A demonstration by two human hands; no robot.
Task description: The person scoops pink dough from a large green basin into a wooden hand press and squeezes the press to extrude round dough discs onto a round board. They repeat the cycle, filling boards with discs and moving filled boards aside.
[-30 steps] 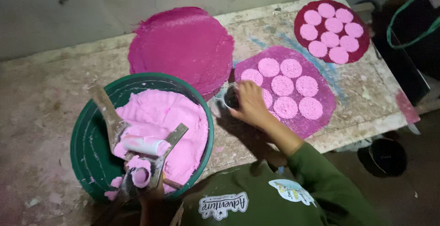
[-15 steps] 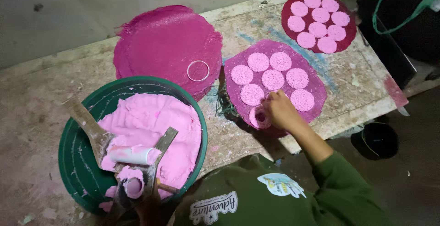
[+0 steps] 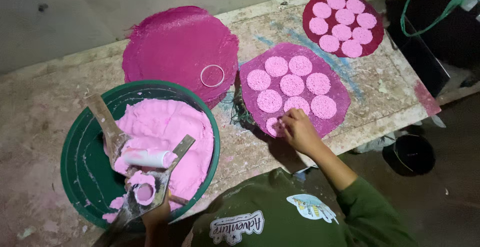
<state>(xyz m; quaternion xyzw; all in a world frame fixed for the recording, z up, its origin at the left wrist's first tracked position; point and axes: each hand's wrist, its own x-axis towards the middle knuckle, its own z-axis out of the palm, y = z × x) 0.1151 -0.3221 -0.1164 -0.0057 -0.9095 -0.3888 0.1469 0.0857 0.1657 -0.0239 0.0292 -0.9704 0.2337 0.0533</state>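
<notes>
**Inspector:** Your right hand [image 3: 298, 131] lies fingers-down on the nearest pink disc [image 3: 274, 126], at the near edge of the middle magenta mat [image 3: 340, 93]. The fingers are loosely curled and pressing. I judge you are seating the disc, not gripping it.

**Operator:** And my left hand?

**Inspector:** Your left hand [image 3: 156, 213] is closed round the metal press tool [image 3: 145, 187], at the near rim of the green basin [image 3: 75, 177]. The tool's ring mould sits over the pink dough [image 3: 165, 127], full of it, handy for the next scoop. A white cylinder [image 3: 147, 158] rests across the tool's arms.

**Operator:** What about the mats?

**Inspector:** Seven discs lie on the middle mat. They are set apart, presumably so they will not stick together. The far right mat [image 3: 372, 42] carries its own batch. The large left mat [image 3: 170, 52] holds only a loose white ring [image 3: 212, 75], near its right edge.

**Operator:** What has changed?

**Inspector:** A second ago your right hand was at the left edge of the middle mat, and the near disc was not yet laid. Half a second ago it was coming down on that spot. The left hand has kept its grip on the tool.
</notes>
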